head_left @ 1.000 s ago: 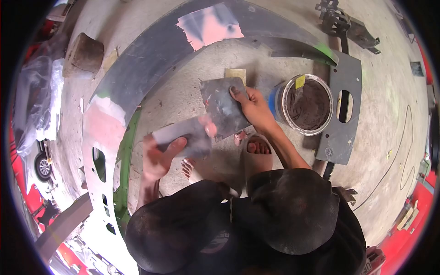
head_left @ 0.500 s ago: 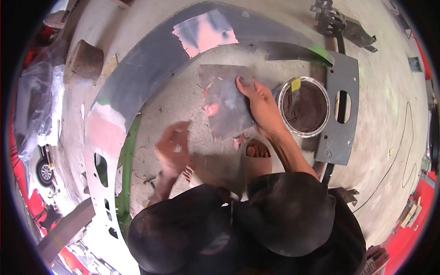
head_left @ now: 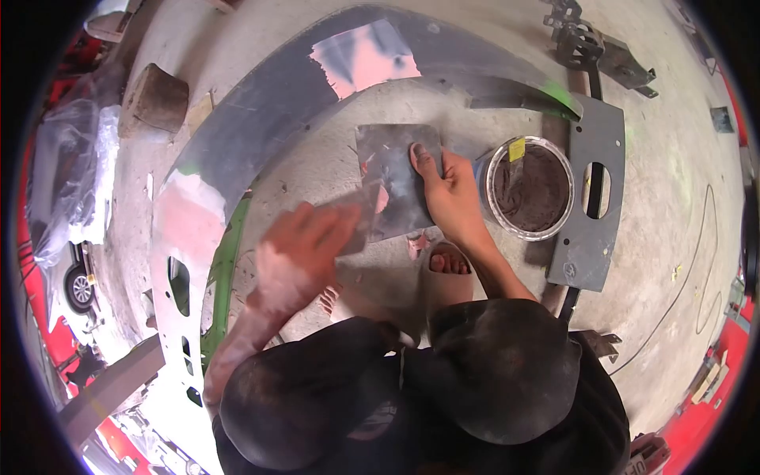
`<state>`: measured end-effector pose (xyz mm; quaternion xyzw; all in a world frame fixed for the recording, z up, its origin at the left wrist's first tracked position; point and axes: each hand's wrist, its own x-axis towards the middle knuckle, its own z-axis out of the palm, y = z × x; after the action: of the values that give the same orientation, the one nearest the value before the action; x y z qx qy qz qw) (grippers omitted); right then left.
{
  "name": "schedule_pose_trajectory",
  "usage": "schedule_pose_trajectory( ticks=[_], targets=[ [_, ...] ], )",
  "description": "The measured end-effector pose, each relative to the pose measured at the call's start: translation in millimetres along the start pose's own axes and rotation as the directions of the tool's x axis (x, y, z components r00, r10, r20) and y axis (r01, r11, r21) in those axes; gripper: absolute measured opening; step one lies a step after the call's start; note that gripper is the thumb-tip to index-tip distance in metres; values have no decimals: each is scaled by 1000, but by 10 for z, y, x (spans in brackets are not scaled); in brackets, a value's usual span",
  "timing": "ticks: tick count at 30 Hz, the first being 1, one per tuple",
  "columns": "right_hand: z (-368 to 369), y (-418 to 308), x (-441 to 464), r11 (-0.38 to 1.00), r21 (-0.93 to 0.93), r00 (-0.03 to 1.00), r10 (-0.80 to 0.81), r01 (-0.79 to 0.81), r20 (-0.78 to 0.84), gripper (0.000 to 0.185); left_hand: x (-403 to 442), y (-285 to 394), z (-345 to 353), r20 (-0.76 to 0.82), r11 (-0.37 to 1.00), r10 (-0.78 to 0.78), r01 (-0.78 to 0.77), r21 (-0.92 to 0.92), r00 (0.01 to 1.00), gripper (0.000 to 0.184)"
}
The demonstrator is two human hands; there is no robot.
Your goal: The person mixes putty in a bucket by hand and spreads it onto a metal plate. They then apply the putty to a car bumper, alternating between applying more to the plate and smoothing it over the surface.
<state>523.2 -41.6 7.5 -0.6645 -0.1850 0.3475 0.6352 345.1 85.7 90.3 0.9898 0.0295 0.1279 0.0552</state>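
Note:
My right hand (head_left: 457,194) grips the right edge of a flat dark mixing board (head_left: 400,170), its thumb lying on top. Smears of pink filler putty (head_left: 381,199) cling to the board's left side. Closed round a thin grey putty spreader (head_left: 362,222), my left hand (head_left: 301,245) is at the board's lower left edge and somewhat blurred. The spreader overlaps that edge in view; whether it touches is unclear. Right of my right hand stands an open tin of dark brownish putty (head_left: 532,194), with a yellow-marked flat strip (head_left: 517,150) at its inner rim.
A large curved grey car panel (head_left: 261,103) arches round the work area, with pink filler patches (head_left: 368,59) on it. A slotted grey end piece (head_left: 590,229) lies beyond the tin. A wooden block (head_left: 157,99) and plastic sheeting (head_left: 67,174) are at left, metal brackets (head_left: 606,59) upper right.
My left hand has moved up and right toward the board, bringing the spreader into view at its edge. The board has turned slightly in my right hand.

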Motion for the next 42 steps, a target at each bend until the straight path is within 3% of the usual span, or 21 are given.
schedule_pose_trajectory(
  ticks=[3, 7, 8, 11, 14, 17, 18, 21, 22, 23, 25, 26, 29, 32, 33, 35, 36, 37, 38, 39, 42],
  targets=[
    [-12, 51, 13, 999, -25, 999, -44, 43, -15, 41, 85, -11, -111, 39, 987, -7, 13, -161, 999, 48],
    [36, -29, -27, 998, -7, 997, -60, 61, 50, 41, 121, -134, -109, 37, 915, -214, 214, -341, 976, 32],
    [35, 13, -16, 1000, 11, 998, -28, 27, 64, 40, 132, -116, -144, 149, 874, -255, 294, -387, 955, 25],
    [24, 229, -9, 997, 52, 996, 51, -55, 78, 40, 43, -123, -42, 210, 789, -269, 340, -512, 940, 23],
    [57, 338, -20, 993, 70, 993, 94, -98, 66, 39, -90, -75, 92, 244, 725, -288, 377, -577, 926, 21],
    [32, 410, -10, 989, 53, 990, 134, -136, 44, 39, -398, -18, 353, 93, 816, -230, 244, -524, 969, 18],
    [21, 420, -1, 990, 49, 991, 131, -133, 39, 38, -350, -43, 245, 471, 632, -218, 492, -599, 855, 12],
    [-32, 419, 33, 986, 89, 990, 139, -141, 33, 37, -374, -50, 73, 463, 149, -509, 603, -783, 726, 17],
    [-47, 396, 45, 984, 107, 989, 141, -145, 39, 36, -358, -68, 21, 362, 237, -545, 553, -799, 756, 25],
    [-44, 350, 49, 972, 153, 984, 174, -178, 41, 35, -333, -40, 44, 188, 453, -527, 461, -763, 829, 29],
    [8, 233, 58, 938, 251, 971, 233, -241, 60, 33, -260, 52, 128, -142, 812, -370, 246, -529, 918, 36],
    [26, 201, 61, 902, 327, 959, 263, -282, 104, 31, -307, 63, 219, -203, 907, -230, 134, -400, 952, 46],
    [16, 89, 61, 780, 489, 921, 341, -390, 191, 30, -444, 213, 573, -349, 989, -104, 60, -136, 931, 52],
    [-45, -12, 56, 739, 538, 913, 359, -404, 193, 30, -493, 258, 639, -153, 982, -75, 47, -181, 985, 45],
    [-80, -2, 72, 752, 544, 928, 318, -373, 197, 30, -506, 278, 700, -152, 954, -168, 122, -275, 974, 42],
    [-115, -27, 103, 783, 525, 943, 271, -333, 194, 30, -491, 307, 795, -123, 854, -348, 260, -452, 929, 35],
    [-129, -33, 104, 801, 504, 946, 268, -323, 180, 30, -547, 288, 771, 81, 592, -585, 493, -637, 807, 19],
    [-120, -38, 62, 815, 480, 946, 277, -324, 170, 29, -631, 132, 674, 484, 275, -692, 816, -509, 535, 17],
    [-88, -26, 42, 829, 473, 955, 259, -297, 144, 29, -514, 105, 608, 559, -110, -663, 673, -731, 498, 21],
    [-31, -15, 46, 844, 465, 964, 234, -266, 127, 30, -402, 60, 549, 616, -477, -615, 389, -788, 493, 27],
    [34, -21, 18, 880, 419, 974, 191, -224, 121, 31, -374, -50, 457, 742, -743, -428, 266, -614, 516, 40]
  ],
)
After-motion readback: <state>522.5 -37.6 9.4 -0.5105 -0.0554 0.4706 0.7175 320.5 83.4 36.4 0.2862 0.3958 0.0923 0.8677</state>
